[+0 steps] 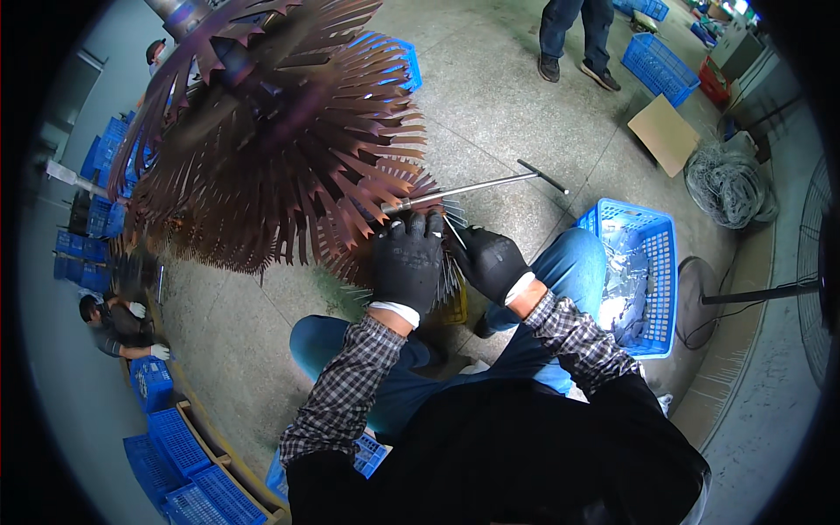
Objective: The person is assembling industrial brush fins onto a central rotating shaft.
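Observation:
A large round rack of brown, dark toothed metal blades (289,166) fans out in front of me. At its lower right edge, my left hand (409,267) in a black glove is closed, its fingertips bent out of sight among the blades. Just right of it, my gloved right hand (492,262) pinches a thin metal strip (454,233) that points up toward the blades. A steel T-handle rod (472,186) lies above both hands, its inner end at the rack and its dark crossbar out to the right. Silvery blade tips (449,284) show between my hands.
By my right knee stands a blue crate (672,289) holding shiny metal pieces. A floor fan (818,280), a bundle of wire or netting (728,182) and a cardboard piece (665,134) are beyond. Blue crates (179,442) line the left, near a crouching person (122,328). Another person's legs (573,39) stand ahead.

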Motion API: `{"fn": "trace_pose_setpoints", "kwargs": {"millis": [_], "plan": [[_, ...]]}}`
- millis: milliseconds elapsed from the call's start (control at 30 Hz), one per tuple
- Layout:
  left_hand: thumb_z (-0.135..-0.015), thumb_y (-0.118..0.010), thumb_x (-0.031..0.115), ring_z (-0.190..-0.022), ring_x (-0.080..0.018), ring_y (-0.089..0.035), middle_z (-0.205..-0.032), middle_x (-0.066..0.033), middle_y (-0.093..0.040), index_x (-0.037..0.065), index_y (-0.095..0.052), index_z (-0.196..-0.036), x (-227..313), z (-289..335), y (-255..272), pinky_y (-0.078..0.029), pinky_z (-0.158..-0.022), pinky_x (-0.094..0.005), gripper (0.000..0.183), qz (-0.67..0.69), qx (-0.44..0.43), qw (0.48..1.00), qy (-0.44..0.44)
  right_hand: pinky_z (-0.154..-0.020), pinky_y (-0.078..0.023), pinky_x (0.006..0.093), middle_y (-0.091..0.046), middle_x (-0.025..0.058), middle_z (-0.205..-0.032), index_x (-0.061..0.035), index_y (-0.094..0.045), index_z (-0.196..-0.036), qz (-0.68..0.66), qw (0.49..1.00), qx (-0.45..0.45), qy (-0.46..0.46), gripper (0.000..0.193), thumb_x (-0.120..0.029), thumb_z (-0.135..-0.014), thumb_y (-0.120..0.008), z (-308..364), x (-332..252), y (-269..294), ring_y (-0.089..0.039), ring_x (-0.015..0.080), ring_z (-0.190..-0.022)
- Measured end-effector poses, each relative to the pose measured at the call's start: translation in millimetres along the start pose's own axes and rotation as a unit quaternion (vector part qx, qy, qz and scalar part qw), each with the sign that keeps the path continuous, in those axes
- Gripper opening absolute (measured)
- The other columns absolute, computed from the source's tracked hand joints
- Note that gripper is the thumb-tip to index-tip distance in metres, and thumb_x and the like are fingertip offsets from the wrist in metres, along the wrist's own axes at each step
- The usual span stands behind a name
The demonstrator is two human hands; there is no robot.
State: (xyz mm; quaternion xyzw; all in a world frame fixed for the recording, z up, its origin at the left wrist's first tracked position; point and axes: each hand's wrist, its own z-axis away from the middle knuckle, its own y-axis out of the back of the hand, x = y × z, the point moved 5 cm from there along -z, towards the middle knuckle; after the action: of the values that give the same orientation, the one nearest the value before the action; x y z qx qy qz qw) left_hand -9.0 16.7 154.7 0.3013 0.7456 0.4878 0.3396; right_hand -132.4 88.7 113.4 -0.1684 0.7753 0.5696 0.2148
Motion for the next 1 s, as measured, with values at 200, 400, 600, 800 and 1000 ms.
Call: {"fn": "trace_pose_setpoints", "kwargs": {"millis": [200,400,600,800,1000], "plan": [[-0.095,-0.062,0.021,-0.093,-0.0335,-0.063,-0.12,-0.0135,-0.066,0.007,-0.064,-0.134,-5.4,5.0,12.8,-0.051,-0.08,-0.0469,0.041,0.155,0.07,0.985,-0.008,-0.071,-0.052,0.0479,-0.069,0.0219,-0.094,-0.0015,-0.068,-0.111,-0.015,1.0,0.003,0.027,0.03,-0.028,-0.101,-0.058,-3.6,7.0,-2.1,-0.064,0.0421,-0.077],[-0.095,-0.068,0.018,-0.094,-0.0344,-0.064,-0.116,-0.0164,-0.07,0.003,-0.067,-0.13,-66.6,42.1,30.6,-0.052,-0.082,-0.0459,0.038,0.324,0.016,0.94,0.106,-0.076,-0.057,0.0402,-0.074,0.0177,-0.111,-0.0015,-0.068,-0.127,-0.121,0.992,-0.047,-0.008,0.042,-0.032,-0.099,-0.07,14.1,21.7,34.5,-0.072,0.0314,-0.082],[-0.102,-0.063,0.024,-0.119,-0.0388,-0.062,-0.141,-0.021,-0.059,0.004,-0.058,-0.143,-137.1,76.6,9.1,-0.052,-0.098,-0.0479,0.046,0.194,0.086,0.962,0.171,-0.086,-0.056,0.0326,-0.073,0.0151,-0.124,-0.0022,-0.057,-0.145,-0.166,0.962,0.124,-0.18,0.06,-0.029,-0.095,-0.078,18.4,158.3,84.6,-0.071,0.0247,-0.097],[-0.103,-0.061,0.04,-0.129,-0.0416,-0.057,-0.15,-0.0232,-0.052,0.005,-0.052,-0.148,-120.0,46.7,-20.2,-0.048,-0.106,-0.0512,0.057,0.027,-0.002,0.996,0.084,-0.094,-0.053,0.0317,-0.073,0.0151,-0.119,-0.0001,-0.063,-0.138,-0.137,0.973,0.183,0.024,0.045,-0.026,-0.102,-0.07,-34.7,160.1,66.3,-0.069,0.023,-0.101],[-0.1,-0.062,0.05,-0.131,-0.0432,-0.055,-0.15,-0.0249,-0.051,0.006,-0.052,-0.148,-109.7,42.8,-35.9,-0.047,-0.109,-0.054,0.066,0.015,-0.03,0.996,0.079,-0.086,-0.054,0.0293,-0.075,0.0121,-0.112,0.001,-0.071,-0.12,-0.318,0.938,0.135,-0.006,0.03,-0.024,-0.108,-0.06,-60.1,155.0,69.6,-0.068,0.0186,-0.091]]}}
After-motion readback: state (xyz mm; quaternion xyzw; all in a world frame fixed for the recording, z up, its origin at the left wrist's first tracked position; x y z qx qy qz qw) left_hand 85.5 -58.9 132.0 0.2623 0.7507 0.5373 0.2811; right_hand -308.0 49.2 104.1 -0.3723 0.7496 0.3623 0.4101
